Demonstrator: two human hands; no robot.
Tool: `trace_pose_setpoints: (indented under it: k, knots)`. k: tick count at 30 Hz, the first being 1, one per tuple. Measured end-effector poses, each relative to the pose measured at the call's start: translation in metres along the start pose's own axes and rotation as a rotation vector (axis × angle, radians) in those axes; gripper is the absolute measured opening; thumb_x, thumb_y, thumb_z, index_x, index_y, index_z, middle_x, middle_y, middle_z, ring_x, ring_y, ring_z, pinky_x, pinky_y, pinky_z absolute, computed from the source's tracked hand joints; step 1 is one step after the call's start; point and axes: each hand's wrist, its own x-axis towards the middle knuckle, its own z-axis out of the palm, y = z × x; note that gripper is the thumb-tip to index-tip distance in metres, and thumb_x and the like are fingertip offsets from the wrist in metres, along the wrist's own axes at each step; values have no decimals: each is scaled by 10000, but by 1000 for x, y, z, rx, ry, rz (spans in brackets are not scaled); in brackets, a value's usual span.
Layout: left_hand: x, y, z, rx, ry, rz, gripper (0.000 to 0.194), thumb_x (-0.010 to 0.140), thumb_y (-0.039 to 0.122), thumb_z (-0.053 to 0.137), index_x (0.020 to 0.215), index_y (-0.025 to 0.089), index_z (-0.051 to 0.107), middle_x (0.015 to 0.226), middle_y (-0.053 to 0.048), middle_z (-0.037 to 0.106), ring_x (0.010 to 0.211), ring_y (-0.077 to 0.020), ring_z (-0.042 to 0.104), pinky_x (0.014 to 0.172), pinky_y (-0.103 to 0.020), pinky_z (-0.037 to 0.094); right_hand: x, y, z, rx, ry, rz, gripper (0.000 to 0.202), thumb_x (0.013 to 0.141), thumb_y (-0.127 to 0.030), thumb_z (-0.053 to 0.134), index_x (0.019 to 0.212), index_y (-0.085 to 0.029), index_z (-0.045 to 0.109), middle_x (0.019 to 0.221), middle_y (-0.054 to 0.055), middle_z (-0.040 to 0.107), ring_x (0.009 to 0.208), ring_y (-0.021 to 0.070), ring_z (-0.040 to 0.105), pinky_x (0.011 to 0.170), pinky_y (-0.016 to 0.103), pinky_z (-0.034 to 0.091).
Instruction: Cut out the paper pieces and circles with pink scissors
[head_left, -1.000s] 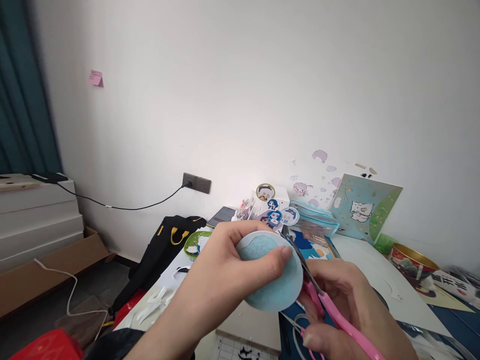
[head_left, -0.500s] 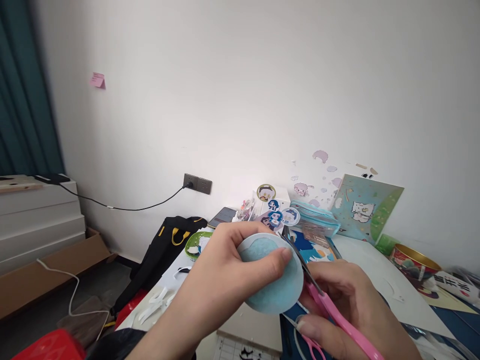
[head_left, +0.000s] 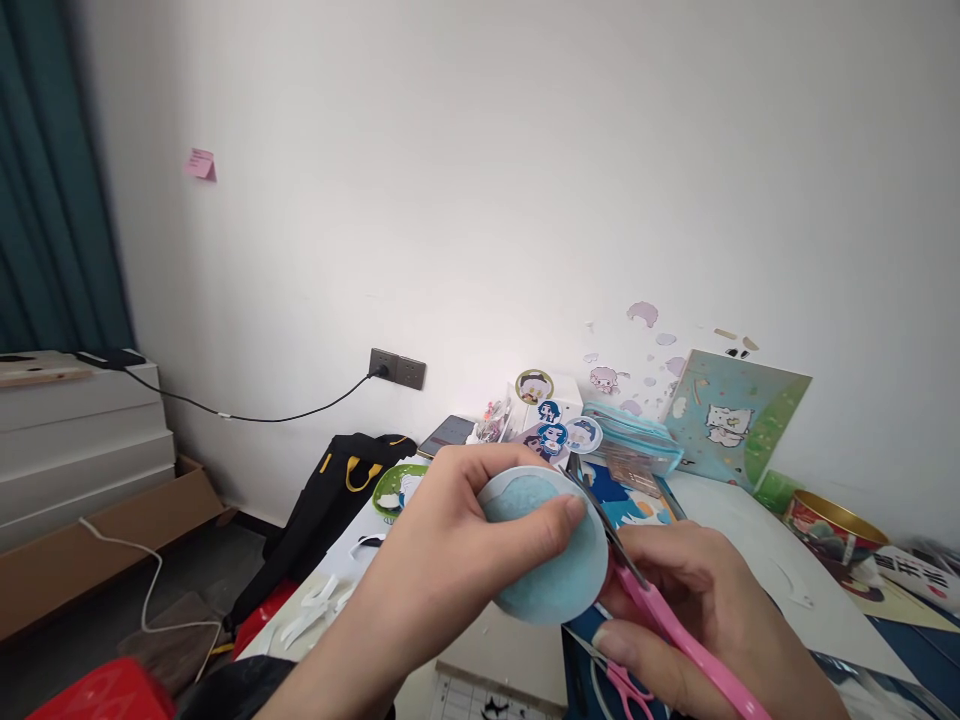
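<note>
A round light-blue disc with a pale rim [head_left: 544, 590] is pinched in my left hand [head_left: 480, 530], thumb across its front and fingers behind. My right hand [head_left: 697, 610] is wrapped round pink-handled scissors [head_left: 679, 632]. Their dark metal blades point up and left along the disc's right edge, a little apart near the tips. Whether the blades touch the rim is hard to tell. Just behind the blades stand round and figure-shaped stickers [head_left: 553, 438] on a white box.
On the desk are white paper scraps [head_left: 319, 610], a clear blue-edged pouch [head_left: 634, 440], a red and gold tin [head_left: 836, 525] and a leaning green-blue card [head_left: 739, 415]. A black bag [head_left: 322, 510] lies at the desk's left edge; a cable runs to the wall socket [head_left: 397, 368].
The view has shifted very slightly. The scissor blades look a little wider apart at the tips; both hands keep their hold.
</note>
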Motion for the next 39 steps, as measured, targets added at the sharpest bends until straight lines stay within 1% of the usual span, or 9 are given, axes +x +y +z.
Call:
trace_pose_setpoints:
  k: [6, 9, 12, 18, 22, 26, 33, 36, 39]
  knots:
    - [0, -2, 0, -20, -9, 3, 184, 757, 310, 675, 691, 150, 613, 627, -23, 646, 572, -148, 572, 486, -212, 376, 1, -4, 2, -6, -1, 0, 120, 610, -273, 726, 637, -186, 648, 600, -1, 505, 562, 172, 474, 505, 267, 432]
    - [-2, -2, -1, -17, -5, 10, 171, 748, 292, 684, 686, 148, 614, 616, -14, 630, 562, -138, 559, 482, -206, 370, 1, -6, 2, -10, 1, 5, 107, 615, -267, 716, 650, -185, 657, 606, -2, 506, 556, 169, 473, 505, 267, 428]
    - [-2, -2, 0, -9, -7, 15, 187, 757, 309, 678, 686, 147, 618, 605, -8, 618, 551, -127, 543, 478, -199, 366, 1, -6, 1, -31, 0, 8, 107, 609, -268, 722, 629, -187, 654, 588, -7, 491, 551, 170, 473, 504, 269, 429]
    - [1, 0, 0, -21, -14, 26, 121, 739, 246, 689, 690, 154, 629, 606, 10, 604, 549, -110, 512, 485, -184, 369, 0, -4, -1, -51, 7, 18, 98, 602, -252, 737, 630, -196, 661, 583, -13, 492, 548, 168, 478, 498, 265, 432]
    - [1, 1, 0, -18, -25, 32, 154, 759, 279, 679, 680, 159, 624, 601, 15, 590, 546, -103, 493, 485, -179, 366, -2, -3, -1, -71, 15, 20, 109, 620, -274, 729, 634, -196, 654, 596, -7, 498, 562, 176, 488, 509, 271, 431]
    - [0, -1, -1, -16, -23, 40, 143, 750, 281, 692, 688, 166, 634, 601, 23, 575, 544, -100, 485, 483, -175, 367, -2, -2, -1, -82, 7, 18, 100, 625, -263, 728, 673, -190, 680, 627, 5, 544, 563, 175, 501, 501, 264, 427]
    - [0, -1, -3, 13, -25, 8, 262, 759, 406, 682, 688, 161, 621, 609, 25, 545, 561, -102, 468, 485, -174, 366, -2, -2, -3, -138, -2, -18, 90, 620, -237, 740, 671, -179, 695, 602, -4, 561, 523, 153, 505, 506, 254, 438]
    - [0, -1, -3, 8, -29, 8, 269, 757, 415, 682, 697, 159, 626, 615, 23, 545, 562, -103, 465, 483, -174, 369, -3, -1, -4, -170, 34, -26, 100, 615, -243, 751, 677, -188, 695, 599, -7, 559, 523, 160, 512, 520, 265, 449]
    - [0, -2, -3, 11, -27, 12, 257, 759, 401, 683, 695, 158, 630, 609, 24, 546, 554, -101, 466, 477, -171, 370, -2, 2, -6, -172, 14, -39, 95, 629, -254, 743, 688, -190, 705, 597, -7, 557, 512, 154, 499, 507, 259, 439]
